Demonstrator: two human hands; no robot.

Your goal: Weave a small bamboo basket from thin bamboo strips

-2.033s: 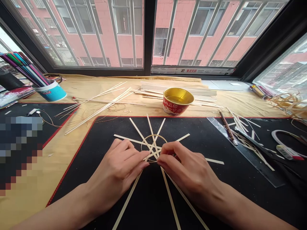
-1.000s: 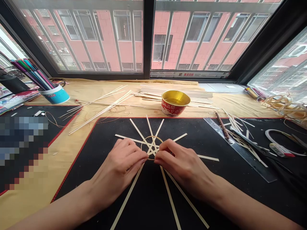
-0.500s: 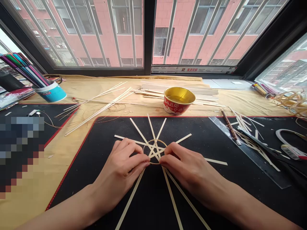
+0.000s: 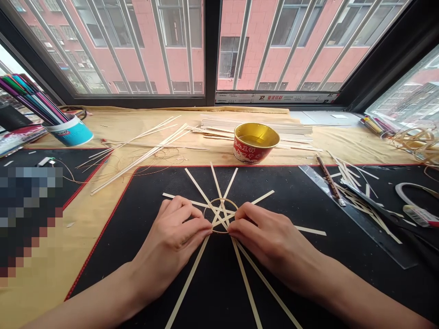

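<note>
Several pale bamboo strips [image 4: 201, 192] lie crossed like a star on a black mat [image 4: 144, 192]. A thin bamboo ring [image 4: 219, 201] rests around their crossing. My left hand [image 4: 171, 240] sits left of the crossing, its fingers pressed together with the tips pinching at the ring and strips. My right hand [image 4: 264, 237] mirrors it on the right, fingers curled and pinching the same spot. Both wrists rest on the mat.
A red and gold bowl [image 4: 255, 142] stands behind the mat. Loose strips [image 4: 144, 151] lie at back left, a stack of flat strips [image 4: 291, 130] behind the bowl. A blue cup of pens [image 4: 68, 130] is far left. A clear ruler [image 4: 360, 224], pencil [image 4: 329, 182] and offcuts lie right.
Both hands stay pinched at the crossing of the strips, with only small finger shifts. The view has wobbled slightly.
</note>
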